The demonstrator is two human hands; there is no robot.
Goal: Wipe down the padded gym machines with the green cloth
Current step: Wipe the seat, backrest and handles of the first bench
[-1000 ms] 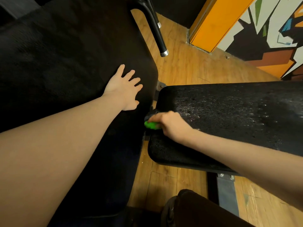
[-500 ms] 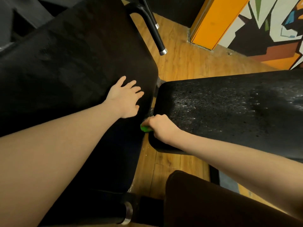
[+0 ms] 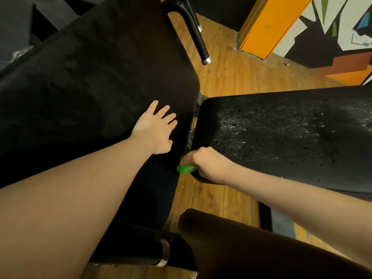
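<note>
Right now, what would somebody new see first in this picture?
First the bright green cloth, bunched in the right hand at the near corner of the speckled black pad. Next the left hand, fingers spread flat on the big dark pad beside it. Top right, an orange panel glows.

2 black pads in view: 1 big pad (image 3: 80, 87) on the left, 1 speckled pad (image 3: 281, 133) on the right. 2 bare hands, left hand (image 3: 156, 131) and right hand (image 3: 207, 164), plus 1 green cloth (image 3: 184, 169). Also 1 black metal handle (image 3: 193, 29) w/ chrome tip up top, 1 roller (image 3: 141, 252) w/ chrome end cap at bottom, 1 orange panel (image 3: 267, 23), 1 painted mural wall (image 3: 332, 37), 1 wood floor (image 3: 231, 77), and 1 dark-clad leg (image 3: 251, 248) at bottom.
</note>
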